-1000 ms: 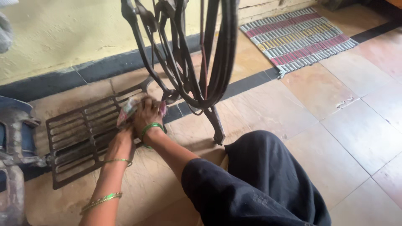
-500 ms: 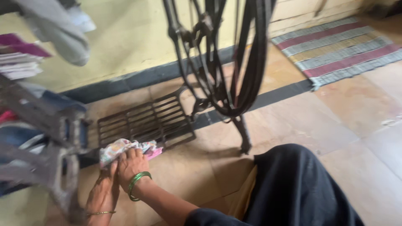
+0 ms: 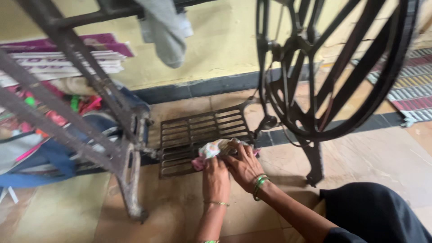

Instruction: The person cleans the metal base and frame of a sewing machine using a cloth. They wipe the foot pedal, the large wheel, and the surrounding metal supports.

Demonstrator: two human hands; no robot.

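Far left of the frame: a heap of coloured cloth and bags (image 3: 40, 135) on the floor, with flat folded packets (image 3: 63, 60) stacked above it against the yellow wall. A dark cast-iron leg (image 3: 128, 175) of a treadle sewing stand cuts diagonally across the left half. A grey garment (image 3: 164, 31) hangs down at upper centre.

Centre: the slatted iron treadle plate (image 3: 198, 132) lies low over the tiled floor (image 3: 360, 148). At its lower right corner sits a crumpled rag (image 3: 216, 148), pale with a floral print and a pink edge, bunched rather than folded. Left hand (image 3: 216, 177) presses on it from below, its grip closed over the cloth. Right hand (image 3: 245, 164) lies just beside, fingers spread over the rag's right end and touching the plate edge; whether it pinches the cloth or only presses, cannot tell. Green bangles on the right wrist, a thin gold one on the left.

Judgement: the wiping would go best with the rag kept bunched, worked along each slat, fingers clear of the gaps.

Right: the large spoked drive wheel (image 3: 333, 76), blurred, and a striped mat (image 3: 414, 90) at the right edge.
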